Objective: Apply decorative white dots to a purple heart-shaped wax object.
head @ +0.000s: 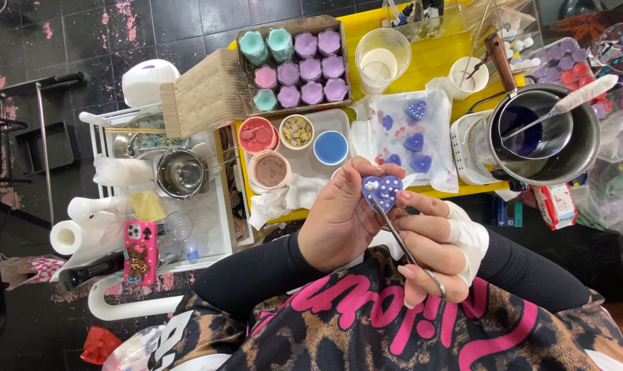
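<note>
My left hand holds a blue heart-shaped wax piece with small white beads on it, close to my chest. My right hand pinches metal tweezers whose tip touches the heart's face. A white bandage wraps my right wrist. On a stained white cloth beyond my hands lie several more blue hearts.
The yellow table carries a cardboard box of purple and teal flower shapes, small bowls on a tray, a clear cup and a pot of blue wax. A white cart at left holds a metal pot and a pink phone.
</note>
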